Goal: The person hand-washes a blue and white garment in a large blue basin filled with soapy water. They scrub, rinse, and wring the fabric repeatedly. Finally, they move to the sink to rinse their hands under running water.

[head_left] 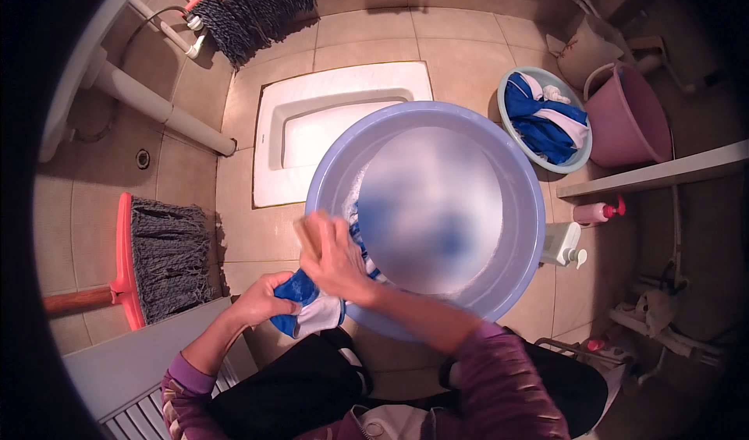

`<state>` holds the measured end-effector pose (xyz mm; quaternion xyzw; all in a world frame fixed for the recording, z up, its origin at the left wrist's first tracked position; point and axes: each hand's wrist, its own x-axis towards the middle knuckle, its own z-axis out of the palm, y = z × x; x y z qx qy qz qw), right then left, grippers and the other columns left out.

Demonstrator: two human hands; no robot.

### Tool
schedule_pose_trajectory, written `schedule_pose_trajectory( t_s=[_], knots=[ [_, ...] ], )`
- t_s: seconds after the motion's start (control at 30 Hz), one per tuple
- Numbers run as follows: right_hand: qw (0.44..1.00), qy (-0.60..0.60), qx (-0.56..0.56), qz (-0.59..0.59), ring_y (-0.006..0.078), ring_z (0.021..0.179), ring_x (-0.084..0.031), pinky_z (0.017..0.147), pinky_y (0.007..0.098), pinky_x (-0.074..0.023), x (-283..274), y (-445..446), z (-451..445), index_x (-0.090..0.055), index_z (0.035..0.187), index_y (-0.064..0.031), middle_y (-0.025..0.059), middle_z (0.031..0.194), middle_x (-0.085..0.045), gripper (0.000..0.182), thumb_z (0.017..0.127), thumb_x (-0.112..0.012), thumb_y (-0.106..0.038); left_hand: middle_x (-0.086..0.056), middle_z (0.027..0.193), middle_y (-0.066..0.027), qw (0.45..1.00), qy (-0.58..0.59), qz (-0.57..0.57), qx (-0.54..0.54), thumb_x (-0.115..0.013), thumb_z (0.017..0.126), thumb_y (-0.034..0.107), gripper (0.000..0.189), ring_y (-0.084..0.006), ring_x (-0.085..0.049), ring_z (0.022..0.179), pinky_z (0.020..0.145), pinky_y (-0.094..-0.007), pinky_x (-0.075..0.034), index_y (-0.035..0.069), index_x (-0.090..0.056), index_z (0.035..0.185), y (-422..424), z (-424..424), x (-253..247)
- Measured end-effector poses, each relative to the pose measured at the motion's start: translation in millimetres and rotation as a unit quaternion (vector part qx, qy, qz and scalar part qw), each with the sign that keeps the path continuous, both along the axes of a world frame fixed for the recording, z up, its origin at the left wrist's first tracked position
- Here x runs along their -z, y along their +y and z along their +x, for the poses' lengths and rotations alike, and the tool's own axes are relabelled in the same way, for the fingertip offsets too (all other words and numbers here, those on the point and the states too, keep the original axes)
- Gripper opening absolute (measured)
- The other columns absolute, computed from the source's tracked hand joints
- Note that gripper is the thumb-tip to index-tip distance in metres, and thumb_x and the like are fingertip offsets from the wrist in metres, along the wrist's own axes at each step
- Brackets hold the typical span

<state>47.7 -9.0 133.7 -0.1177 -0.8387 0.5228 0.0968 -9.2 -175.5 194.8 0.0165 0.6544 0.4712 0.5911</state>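
My left hand (261, 301) grips the edge of a blue and white garment (319, 312), which hangs over the near left rim of a large lavender plastic basin (524, 217). In my right hand (336, 258) is a brush with a wooden back (308, 240), held just above the basin's left rim. Its bristles are hidden behind the fingers. More blue and white striped cloth runs from under my right forearm into the basin. White suds line the inner wall. A blurred patch of white and blue covers the basin's middle, so its contents are unclear.
A white squat toilet pan (345, 77) lies behind the basin. Right of it stand a pale green basin of blue and white clothes (544, 118), a pink bucket (626, 118) and pump bottles (563, 244). Mops (169, 258) stand at left. A drain pipe (169, 112) crosses the upper left.
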Motion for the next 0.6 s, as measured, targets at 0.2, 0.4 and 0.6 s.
schedule_pose_trajectory(
  t_s=[0.2, 0.4, 0.6],
  knots=[
    [0.961, -0.018, 0.112, 0.254, 0.0366, 0.080, -0.051, 0.064, 0.0448, -0.0481, 83.8, 69.9, -22.8, -0.030, 0.127, -0.0053, 0.0227, 0.096, -0.041, 0.064, 0.072, -0.056, -0.023, -0.058, 0.081, 0.0000, 0.999, 0.037, 0.004, 0.039, -0.060, 0.069, -0.003, 0.029, -0.0071, -0.054, 0.072, 0.066, -0.0222, -0.045, 0.001, -0.057, 0.098, 5.5, -1.6, -25.4],
    [0.991, -0.124, 0.041, -0.028, 0.0349, 0.086, -0.052, 0.075, 0.0439, -0.0444, 20.9, 67.4, -24.4, -0.034, 0.122, -0.0051, 0.0223, 0.104, -0.043, 0.052, 0.077, -0.055, -0.022, -0.058, 0.082, 0.0008, 0.999, 0.037, -0.026, -0.025, -0.061, 0.067, -0.001, 0.031, -0.0071, -0.054, 0.073, 0.068, -0.0222, -0.045, 0.001, -0.057, 0.098, -21.7, 2.6, -14.1],
    [0.989, 0.053, 0.128, 0.048, 0.0401, 0.087, -0.049, 0.078, 0.0491, -0.0418, 67.1, -5.2, -34.1, -0.034, 0.120, -0.0040, 0.0232, 0.108, -0.041, 0.054, 0.075, -0.055, -0.023, -0.057, 0.082, 0.0021, 0.998, 0.040, 0.012, 0.049, -0.060, 0.069, -0.001, 0.029, -0.0062, -0.053, 0.075, 0.068, -0.0216, -0.044, 0.002, -0.056, 0.098, -8.9, -2.2, -20.0]
  ],
)
